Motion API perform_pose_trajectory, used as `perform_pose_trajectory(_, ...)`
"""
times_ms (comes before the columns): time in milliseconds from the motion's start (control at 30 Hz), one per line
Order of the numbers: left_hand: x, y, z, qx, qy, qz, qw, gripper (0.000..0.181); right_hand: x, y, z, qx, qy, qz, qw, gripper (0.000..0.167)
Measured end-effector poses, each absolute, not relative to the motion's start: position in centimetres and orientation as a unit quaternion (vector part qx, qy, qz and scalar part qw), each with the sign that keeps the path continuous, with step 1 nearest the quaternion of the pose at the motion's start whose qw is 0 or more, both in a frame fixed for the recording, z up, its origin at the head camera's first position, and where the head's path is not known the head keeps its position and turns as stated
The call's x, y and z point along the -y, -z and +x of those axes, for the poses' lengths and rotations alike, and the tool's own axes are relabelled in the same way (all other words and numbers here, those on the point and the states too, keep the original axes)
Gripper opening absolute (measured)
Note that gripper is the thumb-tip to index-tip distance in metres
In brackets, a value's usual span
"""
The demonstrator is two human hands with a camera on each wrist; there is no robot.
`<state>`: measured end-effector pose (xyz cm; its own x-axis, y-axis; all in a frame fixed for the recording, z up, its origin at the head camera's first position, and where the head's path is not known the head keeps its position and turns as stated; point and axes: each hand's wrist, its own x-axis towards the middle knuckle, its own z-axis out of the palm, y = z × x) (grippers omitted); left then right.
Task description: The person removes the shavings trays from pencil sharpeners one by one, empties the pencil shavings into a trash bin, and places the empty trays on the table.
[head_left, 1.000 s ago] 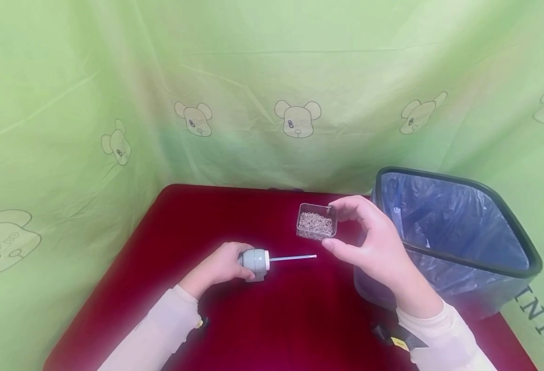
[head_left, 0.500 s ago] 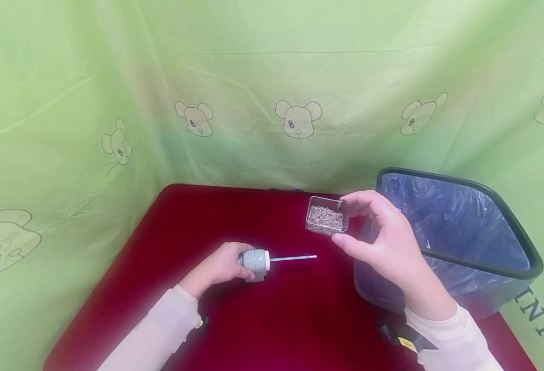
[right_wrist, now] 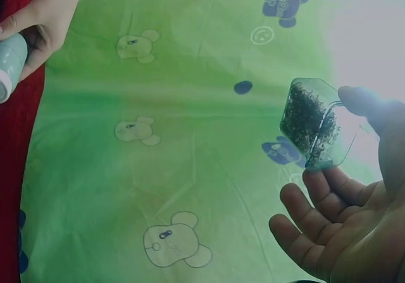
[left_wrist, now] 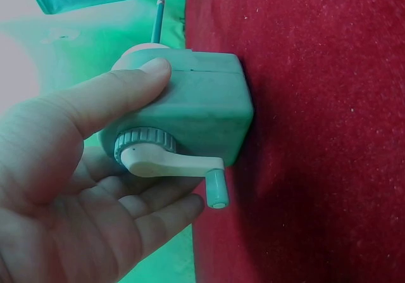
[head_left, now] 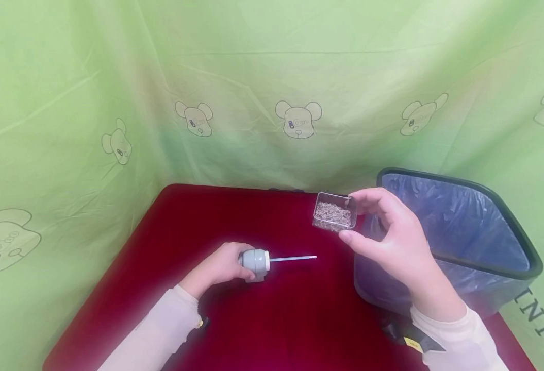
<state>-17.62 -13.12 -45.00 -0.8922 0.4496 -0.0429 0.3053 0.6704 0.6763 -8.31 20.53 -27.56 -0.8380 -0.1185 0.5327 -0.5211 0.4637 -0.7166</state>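
My left hand (head_left: 223,264) grips a grey-green hand-crank pencil sharpener (head_left: 256,261) on the red table, thumb over its top and fingers around its far side. Its crank handle (left_wrist: 171,161) shows in the left wrist view. A pencil (head_left: 295,258) sticks out of the sharpener's white front, eraser end pointing right. Above the table, my right hand (head_left: 399,242) pinches a small clear shavings drawer (head_left: 334,212) between thumb and fingertips. Pencil shavings (right_wrist: 307,115) lie inside the drawer, which appears roughly level in the head view.
A trash bin (head_left: 462,260) with a dark rim and a plastic liner stands on the right, close behind my right hand. The red table (head_left: 197,216) reaches back to a green curtain (head_left: 244,67) printed with bear heads.
My right hand has carried the shavings drawer to the right and slightly up, nearer the trash bin. My left hand, the sharpener and the pencil stay in place.
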Motion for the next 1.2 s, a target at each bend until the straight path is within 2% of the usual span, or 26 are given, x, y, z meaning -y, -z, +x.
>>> perform_pose_trajectory(1200, 13.2, 45.2, -17.7, -0.907, -0.349, 0.211, 0.103, 0.055, -23.4, 26.9, -7.8, 0.852, -0.441, 0.136, 0.248, 0.056)
